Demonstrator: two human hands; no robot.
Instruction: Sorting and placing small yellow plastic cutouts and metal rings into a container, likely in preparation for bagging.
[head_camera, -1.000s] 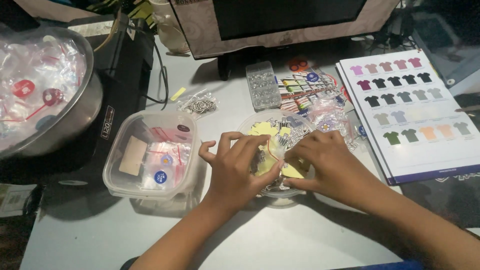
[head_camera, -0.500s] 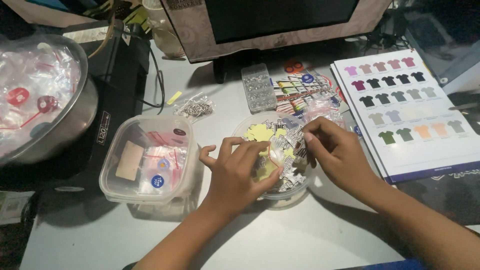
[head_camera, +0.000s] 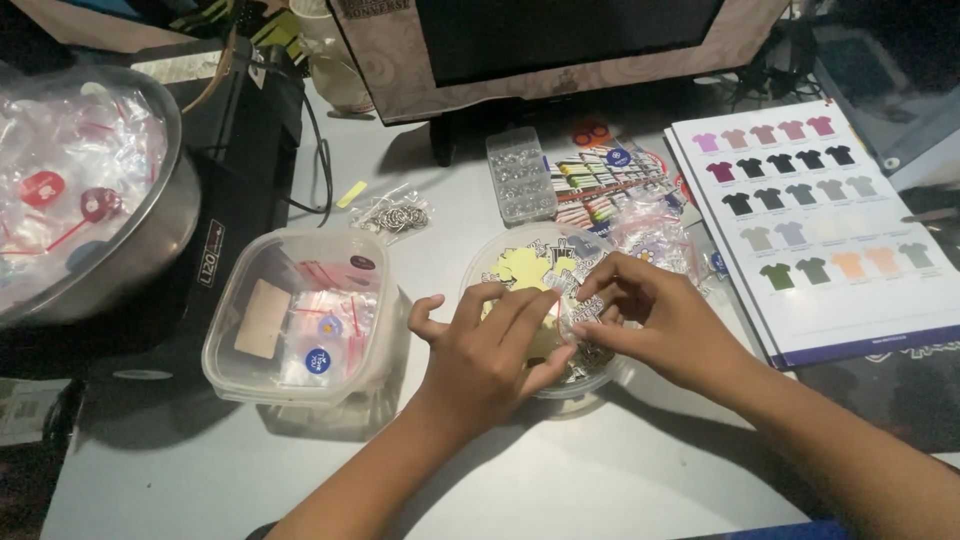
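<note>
Two hands: left hand (head_camera: 490, 345) and right hand (head_camera: 655, 320) meet over the round clear tub (head_camera: 500, 262), centre of frame on the counter (head_camera: 600, 470).
Grip: fingers curled, pinching a small sticker (head_camera: 585, 308).
Handling: likely light, thin, bendy; take by edges.
Left: square tub (head_camera: 295, 315).

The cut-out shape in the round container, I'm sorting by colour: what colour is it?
Pale yellow cut-out, seen in the head view.
</note>
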